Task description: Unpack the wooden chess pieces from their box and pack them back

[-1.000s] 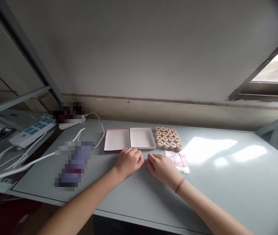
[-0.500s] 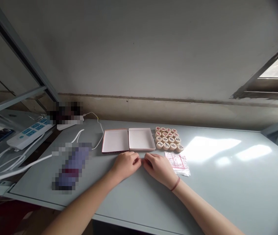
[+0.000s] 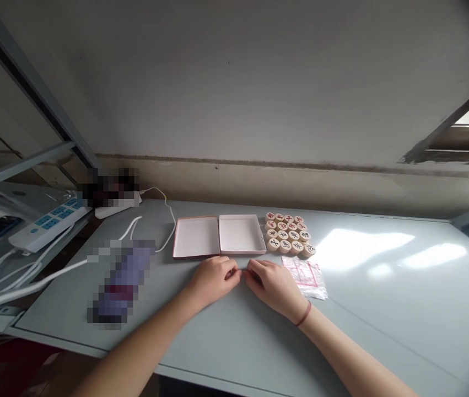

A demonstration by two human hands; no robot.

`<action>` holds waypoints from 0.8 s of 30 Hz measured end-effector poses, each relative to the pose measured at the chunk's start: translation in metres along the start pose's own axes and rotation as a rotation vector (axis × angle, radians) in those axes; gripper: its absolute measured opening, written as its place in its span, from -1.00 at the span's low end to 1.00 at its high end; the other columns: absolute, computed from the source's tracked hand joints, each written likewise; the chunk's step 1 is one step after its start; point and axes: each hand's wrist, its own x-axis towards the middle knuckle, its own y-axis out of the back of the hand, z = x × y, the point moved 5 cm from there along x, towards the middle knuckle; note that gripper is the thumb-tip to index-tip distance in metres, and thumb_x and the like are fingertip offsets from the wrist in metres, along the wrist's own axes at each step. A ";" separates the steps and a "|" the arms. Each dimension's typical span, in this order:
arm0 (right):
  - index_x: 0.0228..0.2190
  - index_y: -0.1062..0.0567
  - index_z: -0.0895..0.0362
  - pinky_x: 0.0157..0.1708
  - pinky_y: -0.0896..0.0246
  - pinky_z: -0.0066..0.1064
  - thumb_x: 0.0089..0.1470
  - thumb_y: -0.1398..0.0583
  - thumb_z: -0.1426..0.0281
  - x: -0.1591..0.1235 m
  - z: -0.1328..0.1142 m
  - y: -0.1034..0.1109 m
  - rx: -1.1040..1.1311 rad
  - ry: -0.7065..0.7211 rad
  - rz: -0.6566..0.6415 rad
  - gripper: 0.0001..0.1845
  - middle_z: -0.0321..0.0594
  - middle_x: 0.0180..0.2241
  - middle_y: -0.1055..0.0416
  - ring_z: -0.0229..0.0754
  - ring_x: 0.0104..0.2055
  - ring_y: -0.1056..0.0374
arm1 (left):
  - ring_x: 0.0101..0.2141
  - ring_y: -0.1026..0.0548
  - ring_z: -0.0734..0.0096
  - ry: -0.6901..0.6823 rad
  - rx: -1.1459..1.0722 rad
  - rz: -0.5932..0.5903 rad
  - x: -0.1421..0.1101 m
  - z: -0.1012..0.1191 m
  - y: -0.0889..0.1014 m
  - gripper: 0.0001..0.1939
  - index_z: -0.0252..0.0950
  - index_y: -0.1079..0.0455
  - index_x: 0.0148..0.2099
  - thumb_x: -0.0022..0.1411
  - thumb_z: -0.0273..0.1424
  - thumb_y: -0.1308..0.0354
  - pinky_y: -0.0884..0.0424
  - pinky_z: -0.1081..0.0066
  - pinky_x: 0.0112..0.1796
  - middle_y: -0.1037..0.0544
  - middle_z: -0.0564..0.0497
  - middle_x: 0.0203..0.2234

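My left hand [image 3: 213,279] and my right hand [image 3: 273,286] rest on the pale grey table [image 3: 383,320], curled, their fingertips almost meeting. Just behind them stands an open white cardboard box in two halves, the red-edged lid [image 3: 196,237] on the left and the base [image 3: 241,234] on the right. Both halves look bare inside. Round wooden Chinese chess pieces [image 3: 287,232] lie in tight rows behind my right hand. A clear plastic bag [image 3: 303,277] holding a pink-printed sheet lies beside my right hand, not touching it.
A blurred long object [image 3: 122,281] lies left of my left hand. White cables run from it toward a white power strip [image 3: 48,230] on a lower shelf at the left. Another plug strip [image 3: 116,208] sits against the wall. Sunlight patches the table's right side.
My hands have drawn closer, fingertips nearly meeting in front of the box. The whole view has shifted slightly, with the table objects sitting a little further right.
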 end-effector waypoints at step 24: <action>-0.54 -0.28 0.12 -0.54 0.18 -0.42 0.11 -0.04 0.46 -0.003 -0.003 0.001 -0.014 0.034 -0.047 -0.81 -0.28 -0.55 -0.32 -0.27 -0.49 -0.23 | -0.48 -0.36 0.47 0.005 -0.070 -0.011 -0.001 -0.001 0.005 -0.80 -0.26 -0.40 -0.42 0.22 -0.40 -0.01 -0.21 0.50 -0.43 -0.40 0.09 -0.58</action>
